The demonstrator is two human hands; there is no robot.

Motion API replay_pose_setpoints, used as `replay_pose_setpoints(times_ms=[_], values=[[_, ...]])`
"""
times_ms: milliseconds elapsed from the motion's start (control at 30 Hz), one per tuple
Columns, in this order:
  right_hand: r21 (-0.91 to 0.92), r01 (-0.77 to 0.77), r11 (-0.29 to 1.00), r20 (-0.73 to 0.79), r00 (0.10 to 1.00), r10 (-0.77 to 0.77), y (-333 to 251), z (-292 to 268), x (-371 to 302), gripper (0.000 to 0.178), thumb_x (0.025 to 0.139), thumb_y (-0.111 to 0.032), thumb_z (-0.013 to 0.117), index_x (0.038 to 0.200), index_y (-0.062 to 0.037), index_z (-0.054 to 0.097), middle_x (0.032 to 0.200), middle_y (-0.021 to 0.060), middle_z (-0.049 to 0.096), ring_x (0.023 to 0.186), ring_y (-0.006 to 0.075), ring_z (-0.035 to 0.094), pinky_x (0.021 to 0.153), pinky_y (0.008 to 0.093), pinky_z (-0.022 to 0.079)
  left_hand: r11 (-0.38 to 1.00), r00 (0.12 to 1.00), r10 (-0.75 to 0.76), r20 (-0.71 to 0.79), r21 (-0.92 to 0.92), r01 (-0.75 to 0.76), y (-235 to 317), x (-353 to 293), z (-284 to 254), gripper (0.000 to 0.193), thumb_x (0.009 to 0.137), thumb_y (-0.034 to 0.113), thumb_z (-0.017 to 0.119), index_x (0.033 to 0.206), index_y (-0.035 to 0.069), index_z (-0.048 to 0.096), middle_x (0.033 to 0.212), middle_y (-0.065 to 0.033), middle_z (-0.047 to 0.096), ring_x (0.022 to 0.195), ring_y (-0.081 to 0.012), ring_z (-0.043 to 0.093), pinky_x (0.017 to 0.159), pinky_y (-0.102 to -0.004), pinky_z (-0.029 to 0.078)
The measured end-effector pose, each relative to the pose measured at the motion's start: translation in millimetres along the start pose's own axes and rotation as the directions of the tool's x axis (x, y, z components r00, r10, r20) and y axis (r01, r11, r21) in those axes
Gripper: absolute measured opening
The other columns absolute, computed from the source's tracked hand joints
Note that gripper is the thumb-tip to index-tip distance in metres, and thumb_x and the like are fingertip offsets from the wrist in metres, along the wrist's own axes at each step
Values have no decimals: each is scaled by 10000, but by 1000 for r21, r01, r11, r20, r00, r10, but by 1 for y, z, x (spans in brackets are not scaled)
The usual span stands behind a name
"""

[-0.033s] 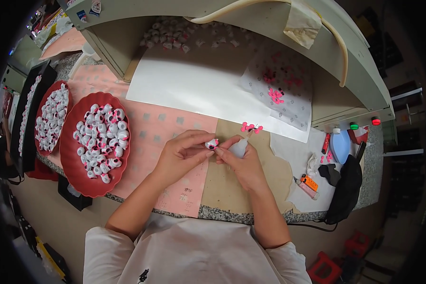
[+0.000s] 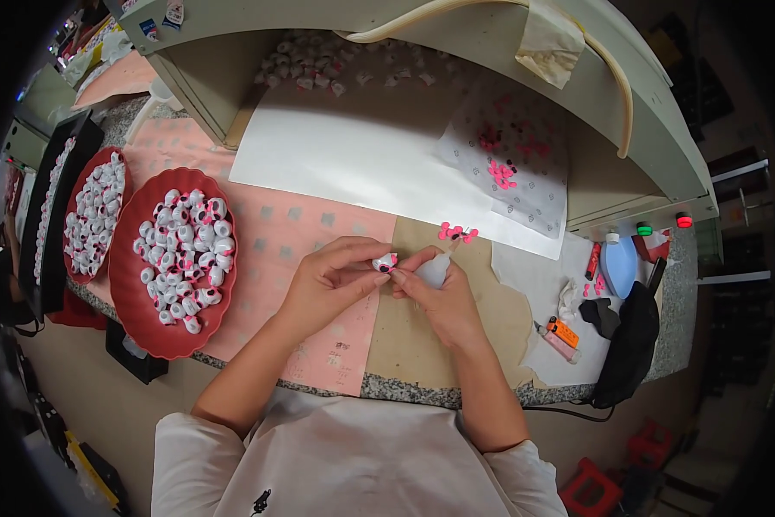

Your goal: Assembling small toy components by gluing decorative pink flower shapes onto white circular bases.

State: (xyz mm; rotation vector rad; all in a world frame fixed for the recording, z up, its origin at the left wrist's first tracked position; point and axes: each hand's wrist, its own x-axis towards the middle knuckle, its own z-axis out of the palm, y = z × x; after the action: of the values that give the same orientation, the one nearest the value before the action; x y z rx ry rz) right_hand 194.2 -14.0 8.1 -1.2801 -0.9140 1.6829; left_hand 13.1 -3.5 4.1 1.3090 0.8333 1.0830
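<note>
My left hand (image 2: 336, 274) pinches a small white piece with pink and black parts (image 2: 385, 262) between thumb and fingertips, just above the work surface. My right hand (image 2: 443, 302) is curled round a small whitish, translucent squeeze bottle (image 2: 435, 270). The right thumb and a fingertip meet at the near side of the white piece; whether they hold a tiny part there is too small to tell. Slightly beyond the bottle, several pink round bits (image 2: 458, 233) sit at the edge of the white sheet. To the left, a red scalloped tray (image 2: 127, 297) holds many similar white, pink and black pieces.
A second red tray (image 2: 75, 267) of white pieces stands farther left, beside a black tray (image 2: 58, 297). An arched grey cabinet (image 2: 456, 39) rises over the far side. At right lie a blue dish (image 2: 618, 267), an orange lighter (image 2: 563, 333) and a black pouch (image 2: 633, 349).
</note>
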Motion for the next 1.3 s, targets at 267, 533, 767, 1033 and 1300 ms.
replay_pose_setpoints(times_ms=[267,533,767,1033,1300], values=[[62,155,986,17,988,-156,3,1,-1,278,796,-37,692,1033,-16,548,911,51,608,781,105,581,694,240,499,968,997,-74,25,-240,78,-6,2,3,215,846,-31,592,1059,-15,614,1131,-106,570,1025,-175,579,881,-302,513],[-25,177,984,53,983,-175,-2,-6,-4,260,782,-24,700,1010,-25,574,926,35,609,798,86,569,678,223,474,963,992,-68,104,-254,93,-11,3,5,222,860,-23,580,1081,-18,592,1152,-110,561,1037,-175,573,895,-296,494],[-76,295,952,73,954,-290,2,-12,-1,238,740,8,714,941,-35,594,916,12,598,821,79,552,697,232,453,951,987,-84,140,-284,122,-13,4,7,215,875,-10,569,1090,-16,571,1137,-104,574,1040,-168,573,896,-286,478],[-21,322,946,113,941,-318,-5,6,9,219,737,10,713,916,-37,597,893,21,599,806,87,557,698,235,455,945,983,-114,141,-291,152,0,6,-10,227,875,-5,571,1101,-17,567,1093,-92,600,1014,-151,583,883,-278,480],[359,23,933,120,990,-71,-23,44,-32,181,874,-105,593,1035,-25,570,893,75,610,710,144,583,625,288,497,916,971,-190,145,-330,228,69,-30,-24,256,879,42,580,1132,8,567,982,-82,630,921,-160,608,833,-301,496]])
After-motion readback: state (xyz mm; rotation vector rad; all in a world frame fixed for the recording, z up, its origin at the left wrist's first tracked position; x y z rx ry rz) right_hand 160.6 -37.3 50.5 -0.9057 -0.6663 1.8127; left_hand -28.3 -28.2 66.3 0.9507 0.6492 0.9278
